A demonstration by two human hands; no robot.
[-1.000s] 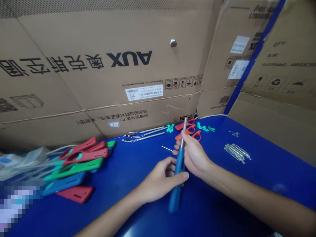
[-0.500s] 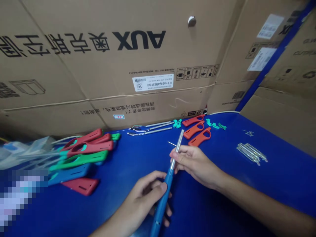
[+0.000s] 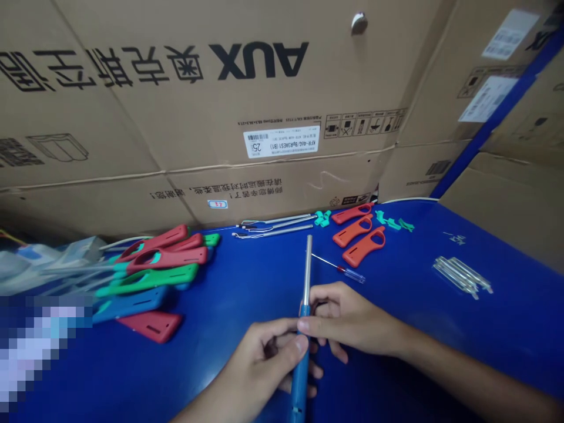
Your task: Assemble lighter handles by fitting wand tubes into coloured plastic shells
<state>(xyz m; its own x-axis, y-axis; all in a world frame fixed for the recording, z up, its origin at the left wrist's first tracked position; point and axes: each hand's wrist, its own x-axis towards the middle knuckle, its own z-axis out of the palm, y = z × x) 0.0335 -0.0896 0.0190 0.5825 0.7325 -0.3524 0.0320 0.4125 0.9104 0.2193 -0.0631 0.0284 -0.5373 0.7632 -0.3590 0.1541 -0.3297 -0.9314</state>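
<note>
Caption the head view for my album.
Left hand and right hand hold a blue-handled tool over a blue table beside coloured handles.

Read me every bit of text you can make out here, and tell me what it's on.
"AUX", upside down, on the big cardboard box.
"奥克斯空调", upside down, same box.
"KFR-46G/BpR3AES1 (B1)" and "25", on its white label.
Smaller Chinese line and small sticker below: too blurred.
White labels on the right-hand boxes: too small.
Blue-handled tool held by left hand and right hand: no text.
</note>
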